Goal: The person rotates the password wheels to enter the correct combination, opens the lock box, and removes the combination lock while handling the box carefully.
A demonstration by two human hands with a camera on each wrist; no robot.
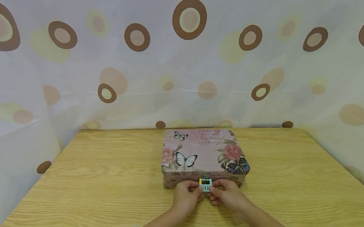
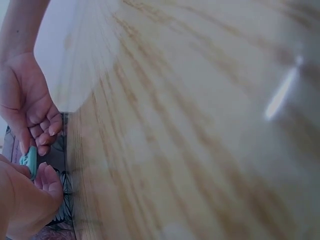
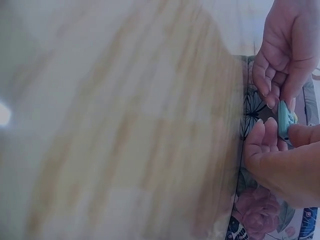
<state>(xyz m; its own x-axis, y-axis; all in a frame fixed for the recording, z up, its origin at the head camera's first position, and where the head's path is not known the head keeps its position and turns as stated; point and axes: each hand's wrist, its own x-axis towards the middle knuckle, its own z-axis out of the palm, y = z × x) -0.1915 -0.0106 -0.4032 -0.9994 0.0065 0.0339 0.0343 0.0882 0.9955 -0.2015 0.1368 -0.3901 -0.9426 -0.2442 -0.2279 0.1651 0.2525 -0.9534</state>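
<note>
A pink box (image 1: 200,150) with printed butterflies and roses lies on the wooden table, its lid down. At the metal clasp (image 1: 206,175) on its front hangs a small teal and yellow combination padlock (image 1: 206,185), with number dials facing up toward me. My left hand (image 1: 186,197) pinches the padlock's left side between thumb and fingers. From the other side, my right hand (image 1: 229,195) grips it the same way. In the right wrist view, the padlock (image 3: 285,120) sits between both hands' fingertips. The shackle is too small to make out clearly.
The wooden table (image 1: 96,188) extends to both sides of the box. A pale curtain (image 1: 166,65) with brown and beige circles hangs behind the table and along its left and right sides.
</note>
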